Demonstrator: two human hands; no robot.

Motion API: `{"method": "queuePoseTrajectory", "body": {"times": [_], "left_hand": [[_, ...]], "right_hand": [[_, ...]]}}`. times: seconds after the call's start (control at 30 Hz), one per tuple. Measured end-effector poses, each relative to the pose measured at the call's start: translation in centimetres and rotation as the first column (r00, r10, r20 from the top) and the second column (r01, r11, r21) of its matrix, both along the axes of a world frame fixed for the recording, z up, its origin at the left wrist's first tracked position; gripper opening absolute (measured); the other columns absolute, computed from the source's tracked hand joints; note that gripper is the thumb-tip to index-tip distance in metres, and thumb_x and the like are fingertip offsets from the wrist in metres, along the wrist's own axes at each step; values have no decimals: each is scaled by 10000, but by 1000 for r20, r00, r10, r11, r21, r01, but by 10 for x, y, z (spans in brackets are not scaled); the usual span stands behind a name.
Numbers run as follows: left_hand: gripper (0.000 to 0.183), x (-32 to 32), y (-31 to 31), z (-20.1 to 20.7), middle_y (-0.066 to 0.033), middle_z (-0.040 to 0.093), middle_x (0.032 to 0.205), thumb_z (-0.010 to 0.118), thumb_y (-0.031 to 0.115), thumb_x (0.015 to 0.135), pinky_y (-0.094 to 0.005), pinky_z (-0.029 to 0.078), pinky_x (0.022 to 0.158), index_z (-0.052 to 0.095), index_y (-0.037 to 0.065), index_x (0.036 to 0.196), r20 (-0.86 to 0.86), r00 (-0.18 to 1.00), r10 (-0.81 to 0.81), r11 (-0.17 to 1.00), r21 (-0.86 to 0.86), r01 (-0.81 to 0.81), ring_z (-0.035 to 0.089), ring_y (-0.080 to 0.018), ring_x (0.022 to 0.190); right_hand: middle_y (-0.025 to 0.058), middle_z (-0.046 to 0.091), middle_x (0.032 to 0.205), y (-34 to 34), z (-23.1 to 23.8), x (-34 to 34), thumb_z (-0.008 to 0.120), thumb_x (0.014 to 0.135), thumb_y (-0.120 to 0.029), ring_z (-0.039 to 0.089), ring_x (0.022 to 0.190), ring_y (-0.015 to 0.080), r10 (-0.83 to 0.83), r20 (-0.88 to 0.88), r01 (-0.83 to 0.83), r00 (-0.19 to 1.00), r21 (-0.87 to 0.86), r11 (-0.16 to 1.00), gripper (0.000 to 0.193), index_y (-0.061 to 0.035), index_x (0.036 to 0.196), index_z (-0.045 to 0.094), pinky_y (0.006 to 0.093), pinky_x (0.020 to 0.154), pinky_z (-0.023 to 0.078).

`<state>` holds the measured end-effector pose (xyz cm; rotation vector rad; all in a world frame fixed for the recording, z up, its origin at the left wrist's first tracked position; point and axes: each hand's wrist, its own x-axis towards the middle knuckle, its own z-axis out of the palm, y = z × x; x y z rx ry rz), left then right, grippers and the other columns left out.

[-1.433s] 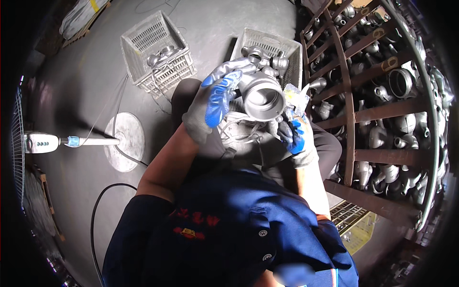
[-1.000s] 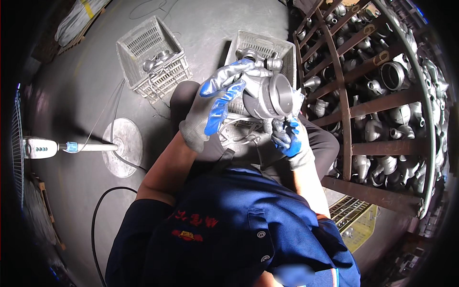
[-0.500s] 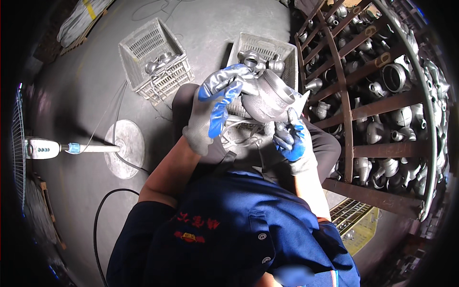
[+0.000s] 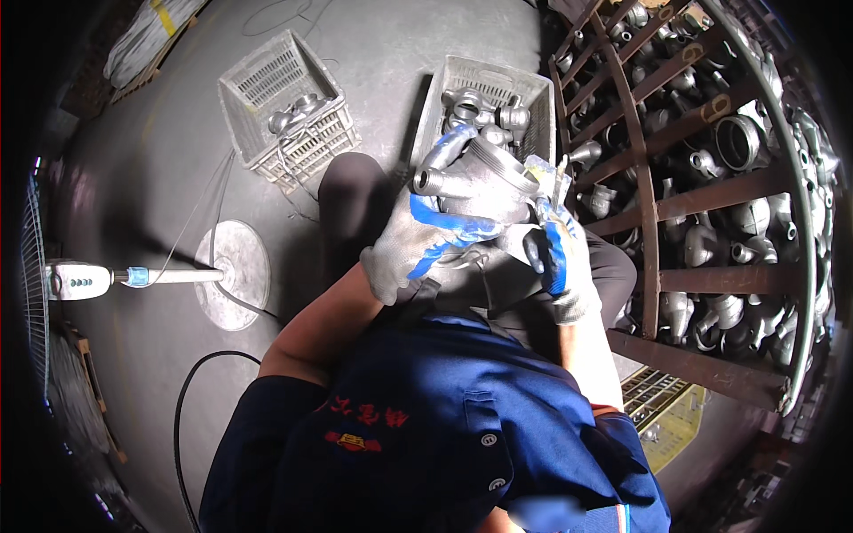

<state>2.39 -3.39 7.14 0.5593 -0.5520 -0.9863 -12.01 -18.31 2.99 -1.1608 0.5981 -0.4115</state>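
A silvery cast metal fitting [image 4: 484, 191], with a wide threaded mouth and a narrower spout, is held above my lap. My left hand [image 4: 422, 231], in a grey glove with a blue coated palm, is closed round it, thumb along the near side and fingers over the far side. Its spout points left, toward my left wrist. Close against the fitting's right side, my gloved right hand [image 4: 557, 253] is closed on a slim stick-like tool [image 4: 561, 182], whose tip points up and away. The tool's exact kind is too small to make out.
A grey plastic crate [image 4: 544, 98] with more castings stands just beyond my hands. Another crate [image 4: 258, 80] is at the far left. On the right, a brown metal rack [image 4: 644, 178] is full of castings. A fan [image 4: 80, 279] and a yellow crate [image 4: 680, 426] are nearby.
The fitting has been turned in my left hand, so its spout now faces left. My left hand has shifted lower around it. The slim tool now shows upright in my right hand.
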Motion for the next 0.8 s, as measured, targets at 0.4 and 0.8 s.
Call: {"method": "queuePoseTrajectory", "body": {"times": [0.4,0.8], "left_hand": [[669,7,5,-3,-154,494,1221,576,83,847,-374,454,946,209,18,1403,339,940,42,985,145,-97,532,-243,1110],[511,5,1,-19,-144,553,1132,551,20,857,-321,529,811,341,-1,1322,185,978,98,947,285,-149,590,-197,991]], "right_hand": [[137,628,1049,28,62,-20,578,833,-43,613,910,185,-79,-128,-41,989,-735,676,337,-21,1169,595,279,841,460],[130,641,926,34,62,-17,665,747,-29,632,824,251,-99,-44,-22,994,-978,207,319,-45,1064,648,313,757,494]]}}
